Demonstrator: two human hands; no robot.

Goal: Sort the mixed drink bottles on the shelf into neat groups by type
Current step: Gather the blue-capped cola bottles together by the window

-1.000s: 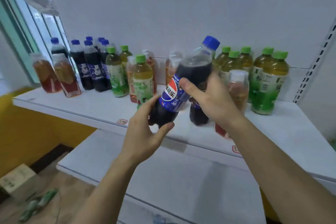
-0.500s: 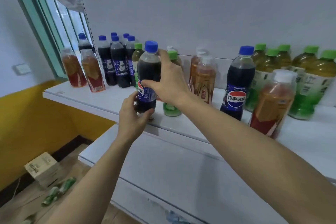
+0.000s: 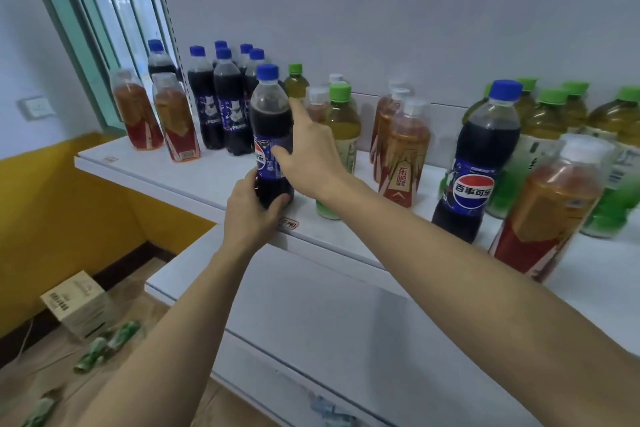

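A Pepsi bottle (image 3: 270, 128) with a blue cap stands upright near the front edge of the white shelf (image 3: 194, 180). My left hand (image 3: 251, 208) wraps its base. My right hand (image 3: 308, 152) rests against its right side with fingers spread, index pointing up. Just behind it stands a group of several Pepsi bottles (image 3: 221, 107). Another Pepsi bottle (image 3: 479, 163) stands alone further right. Two red-tea bottles (image 3: 156, 118) are at the far left, more red-tea bottles (image 3: 398, 146) in the middle, and one (image 3: 547, 208) at the right front. Green-tea bottles (image 3: 568, 121) cluster at the right.
A green-capped tea bottle (image 3: 341, 135) stands right behind my right hand. A lower white shelf (image 3: 311, 315) juts out below. A cardboard box (image 3: 78, 302) and green wrappers (image 3: 107, 347) lie on the floor at the left. A window frame (image 3: 76, 28) borders the shelf's left end.
The Pepsi bottle has gone from tilted in the air to upright on the shelf beside the Pepsi group. My right hand's grip has loosened into spread fingers.
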